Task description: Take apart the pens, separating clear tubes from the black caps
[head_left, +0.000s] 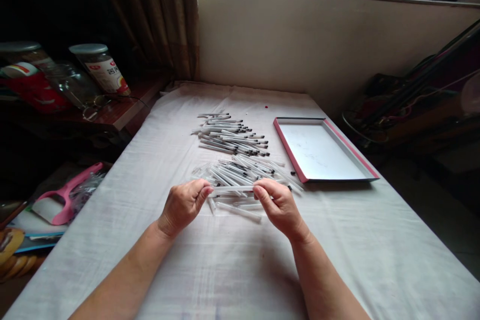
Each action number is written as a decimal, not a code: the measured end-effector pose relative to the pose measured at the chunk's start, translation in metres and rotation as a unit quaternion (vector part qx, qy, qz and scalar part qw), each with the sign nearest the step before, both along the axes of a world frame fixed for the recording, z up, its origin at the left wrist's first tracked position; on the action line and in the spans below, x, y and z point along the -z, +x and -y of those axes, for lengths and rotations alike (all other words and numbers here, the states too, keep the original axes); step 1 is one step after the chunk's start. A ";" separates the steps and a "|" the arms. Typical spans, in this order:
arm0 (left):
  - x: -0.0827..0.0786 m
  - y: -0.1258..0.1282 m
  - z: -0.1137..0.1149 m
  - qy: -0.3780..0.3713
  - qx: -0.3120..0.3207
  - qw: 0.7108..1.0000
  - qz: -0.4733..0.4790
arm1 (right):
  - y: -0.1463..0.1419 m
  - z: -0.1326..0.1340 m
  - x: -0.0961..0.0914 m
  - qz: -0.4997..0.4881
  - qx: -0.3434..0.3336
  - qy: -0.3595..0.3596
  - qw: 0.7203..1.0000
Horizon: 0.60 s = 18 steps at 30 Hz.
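My left hand (185, 205) and my right hand (276, 204) each pinch one end of a clear plastic pen tube (232, 189), holding it level just above the white cloth. Right beyond it lies a loose heap of clear tubes (240, 172) with dark tips. Farther back a second pile of pens (232, 137) lies more neatly, the tips pointing right. A few single tubes (240, 210) rest on the cloth under my hands.
A shallow grey tray with a pink rim (369, 172) sits to the right of the piles. The white cloth-covered table (225, 270) runs to a wall. Jars (101, 67) stand on a dark shelf at left, a pink tool (67, 195) below.
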<state>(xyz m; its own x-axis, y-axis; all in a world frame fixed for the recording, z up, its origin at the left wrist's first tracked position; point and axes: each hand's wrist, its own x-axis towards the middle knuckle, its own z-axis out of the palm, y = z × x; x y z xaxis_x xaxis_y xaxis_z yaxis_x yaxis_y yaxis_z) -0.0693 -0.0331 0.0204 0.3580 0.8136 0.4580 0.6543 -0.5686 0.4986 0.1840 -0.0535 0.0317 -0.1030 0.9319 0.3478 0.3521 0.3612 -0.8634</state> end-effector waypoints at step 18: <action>0.015 -0.018 -0.016 0.079 -0.076 0.993 -0.034 | 0.010 -0.013 0.027 0.167 0.156 0.030 0.973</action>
